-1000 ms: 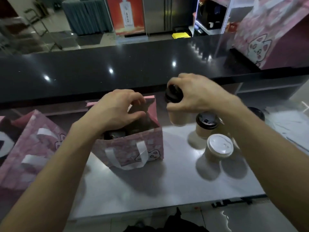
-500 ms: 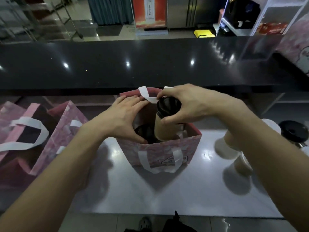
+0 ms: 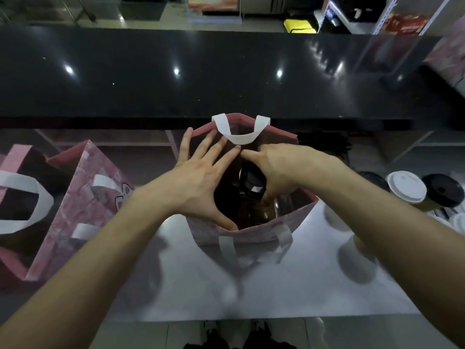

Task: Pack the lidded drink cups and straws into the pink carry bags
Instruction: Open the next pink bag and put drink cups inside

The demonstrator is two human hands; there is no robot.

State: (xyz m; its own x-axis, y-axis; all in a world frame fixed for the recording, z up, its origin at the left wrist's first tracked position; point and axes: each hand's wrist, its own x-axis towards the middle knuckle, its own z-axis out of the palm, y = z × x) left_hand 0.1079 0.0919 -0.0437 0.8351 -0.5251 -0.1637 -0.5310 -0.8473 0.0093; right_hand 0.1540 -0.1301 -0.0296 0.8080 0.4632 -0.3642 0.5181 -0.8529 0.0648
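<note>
A pink carry bag (image 3: 254, 234) with white handles stands open in the middle of the steel worktop. My right hand (image 3: 284, 170) reaches into it from the right, fingers closed on a black-lidded cup (image 3: 252, 183) that sits deep inside. My left hand (image 3: 201, 182) spreads flat over the bag's left rim, thumb on the near edge, fingers toward the far handle. Another dark lid shows dimly under my left palm. At the right stand a white-lidded cup (image 3: 406, 187) and a black-lidded cup (image 3: 442, 190).
A second pink bag (image 3: 83, 197) lies open at the left, with a third (image 3: 17, 187) beside it at the frame edge. A black counter (image 3: 226, 76) runs across behind. Dark straws (image 3: 324, 144) lie behind the bag. Bare steel top (image 3: 251, 290) fronts the bag.
My right hand has carried the black-lidded cup from the cups at the right over the bag and lowered it inside. My left hand has spread wider over the bag's rim.
</note>
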